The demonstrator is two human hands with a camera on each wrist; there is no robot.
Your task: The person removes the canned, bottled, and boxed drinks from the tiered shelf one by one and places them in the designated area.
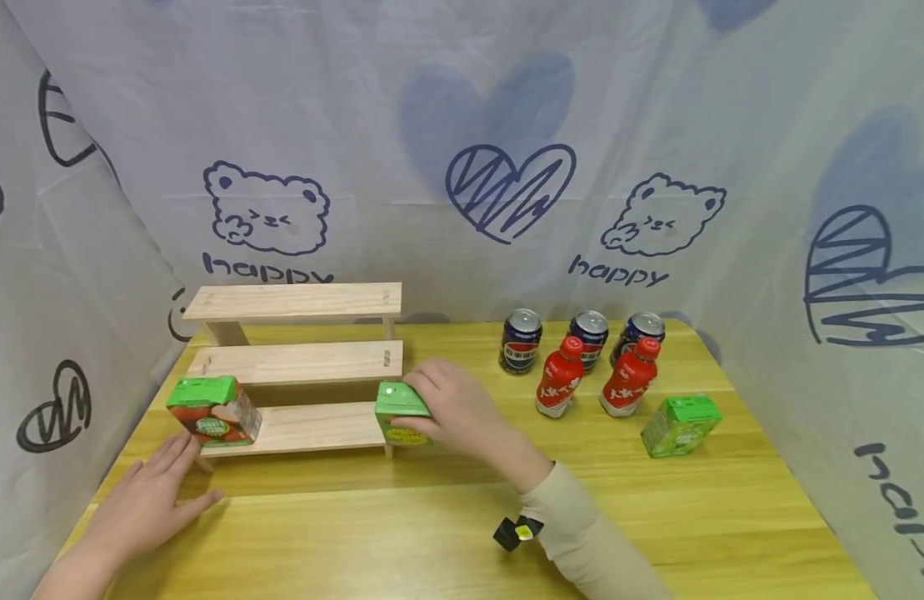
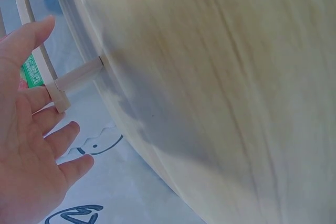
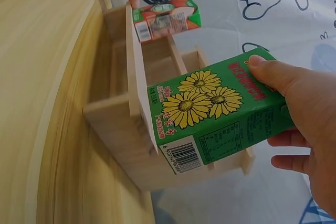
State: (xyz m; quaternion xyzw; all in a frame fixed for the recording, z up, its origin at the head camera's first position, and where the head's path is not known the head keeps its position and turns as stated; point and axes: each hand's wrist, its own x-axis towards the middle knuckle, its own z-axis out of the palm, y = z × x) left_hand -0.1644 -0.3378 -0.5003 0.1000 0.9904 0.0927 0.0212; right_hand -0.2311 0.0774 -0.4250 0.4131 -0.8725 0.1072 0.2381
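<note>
My right hand (image 1: 462,421) grips a green drink carton (image 3: 212,109) printed with yellow flowers, thumb on one side and fingers on the other. The carton's base meets the right end of the lowest step of a three-tier wooden shelf (image 1: 312,427). A red and green juice carton (image 1: 216,410) stands at the left end of that same step. Beside it, the fingers of my left hand (image 1: 141,507) touch the shelf's front left corner. In the left wrist view this hand (image 2: 31,145) has its fingers spread, holding nothing.
Right of the shelf stand three dark blue cans (image 1: 520,343) in a back row. Two red bottles (image 1: 559,379) are in front of them, and a light green carton (image 1: 679,427) is farther right. A printed cloth (image 1: 387,233) hangs behind the wooden table (image 1: 342,542).
</note>
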